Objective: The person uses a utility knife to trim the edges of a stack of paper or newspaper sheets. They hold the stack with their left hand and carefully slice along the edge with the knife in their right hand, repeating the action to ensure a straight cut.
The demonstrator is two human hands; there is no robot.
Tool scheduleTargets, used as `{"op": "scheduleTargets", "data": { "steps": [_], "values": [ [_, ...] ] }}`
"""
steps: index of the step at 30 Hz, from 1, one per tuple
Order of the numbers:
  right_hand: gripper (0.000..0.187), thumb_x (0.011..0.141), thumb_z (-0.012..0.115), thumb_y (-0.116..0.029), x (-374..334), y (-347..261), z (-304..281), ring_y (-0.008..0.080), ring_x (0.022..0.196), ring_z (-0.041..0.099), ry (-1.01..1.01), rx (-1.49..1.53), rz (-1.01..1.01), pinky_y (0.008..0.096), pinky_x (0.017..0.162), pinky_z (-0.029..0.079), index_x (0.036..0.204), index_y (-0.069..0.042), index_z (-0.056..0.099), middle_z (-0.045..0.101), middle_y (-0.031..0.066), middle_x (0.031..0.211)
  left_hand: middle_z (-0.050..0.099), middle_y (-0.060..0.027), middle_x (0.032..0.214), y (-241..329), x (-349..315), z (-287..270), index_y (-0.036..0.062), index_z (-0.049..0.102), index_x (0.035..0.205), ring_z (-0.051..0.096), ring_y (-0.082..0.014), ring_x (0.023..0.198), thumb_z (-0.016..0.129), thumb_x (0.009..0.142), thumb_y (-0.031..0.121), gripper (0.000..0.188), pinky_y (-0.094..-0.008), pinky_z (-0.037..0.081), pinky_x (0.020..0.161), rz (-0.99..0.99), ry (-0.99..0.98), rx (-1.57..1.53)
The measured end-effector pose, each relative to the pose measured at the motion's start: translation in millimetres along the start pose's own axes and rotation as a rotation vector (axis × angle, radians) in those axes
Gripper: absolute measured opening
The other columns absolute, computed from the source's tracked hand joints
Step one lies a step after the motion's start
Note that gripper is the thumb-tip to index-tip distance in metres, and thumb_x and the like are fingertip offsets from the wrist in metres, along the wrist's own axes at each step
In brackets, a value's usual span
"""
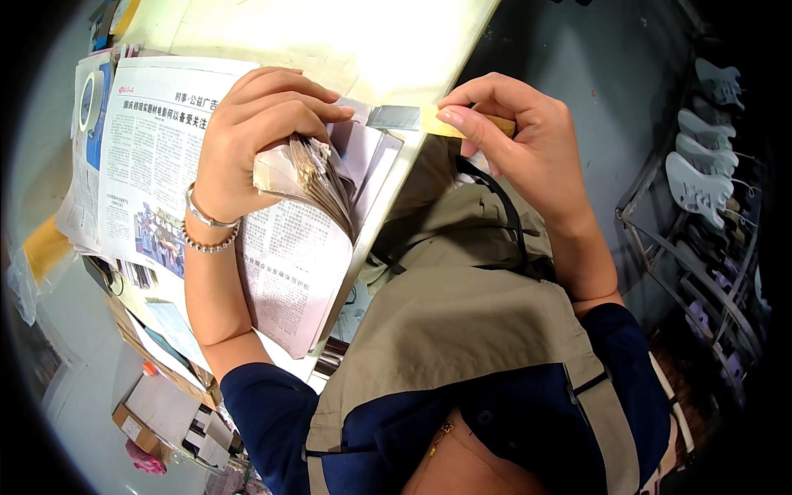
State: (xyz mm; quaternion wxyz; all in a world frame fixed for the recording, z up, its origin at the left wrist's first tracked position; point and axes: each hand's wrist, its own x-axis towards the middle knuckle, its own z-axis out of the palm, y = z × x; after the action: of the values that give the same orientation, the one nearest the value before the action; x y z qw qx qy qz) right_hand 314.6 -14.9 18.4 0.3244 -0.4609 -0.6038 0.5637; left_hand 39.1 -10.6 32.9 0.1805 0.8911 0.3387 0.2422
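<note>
My left hand [260,124] curls over a thick wad of folded newspaper sheets [318,177], its fingers bent around the upper end. The layered edges of the wad fan out under my palm. Between the thumb and fingers of my right hand [520,136] is a flat metal blade [396,118] with a yellow grip. Its grey end lies against the folded paper at the table's edge, close to my left fingertips. A spread newspaper [153,157] lies on the table left of my left hand. The inside of the folds is hidden.
The pale table [330,41] ends in a slanting edge beside my apron [470,330]. A tape roll [91,101] rests at the far left. White guitar-shaped bodies [697,181] hang on a rack at right. Boxes [161,412] stand at lower left.
</note>
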Motion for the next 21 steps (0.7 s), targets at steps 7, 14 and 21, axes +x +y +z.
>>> {"op": "scheduleTargets", "data": {
  "steps": [7,14,21],
  "values": [
    [0.016,0.092,0.07,-0.016,2,0,0,0.005,0.059,0.058,0.012,-0.019,-0.007,0.0203,0.05,0.042,0.094,0.0,0.07,0.065,0.0025,0.069,0.075,-0.0073,0.086,3,0,-1,0.0094,0.061,0.07,0.069,-0.0279,0.091,0.075,0.072,0.031,0.026,-0.0442,0.048,0.094,-0.036,-0.008,-0.036],
    [0.015,0.093,0.07,-0.017,16,-10,-7,0.0015,0.057,0.054,-0.079,-0.117,-0.095,0.0172,0.044,0.035,0.092,-0.002,0.07,0.063,-0.002,0.07,0.073,-0.0045,0.084,-2,0,0,0.0099,0.06,0.075,0.065,-0.0252,0.08,0.074,0.063,0.024,0.023,-0.0364,0.048,0.081,0.008,-0.011,-0.061],
    [0.029,0.089,0.07,-0.031,45,-30,-20,0.0118,0.052,0.055,-0.281,-0.365,-0.123,0.0263,0.048,0.041,0.09,-0.002,0.071,0.06,0.0072,0.058,0.072,-0.0096,0.087,-2,-1,0,0.0063,0.062,0.074,0.063,-0.0267,0.079,0.073,0.071,0.041,0.036,-0.0378,0.046,0.079,-0.016,-0.038,-0.067]
  ]
}}
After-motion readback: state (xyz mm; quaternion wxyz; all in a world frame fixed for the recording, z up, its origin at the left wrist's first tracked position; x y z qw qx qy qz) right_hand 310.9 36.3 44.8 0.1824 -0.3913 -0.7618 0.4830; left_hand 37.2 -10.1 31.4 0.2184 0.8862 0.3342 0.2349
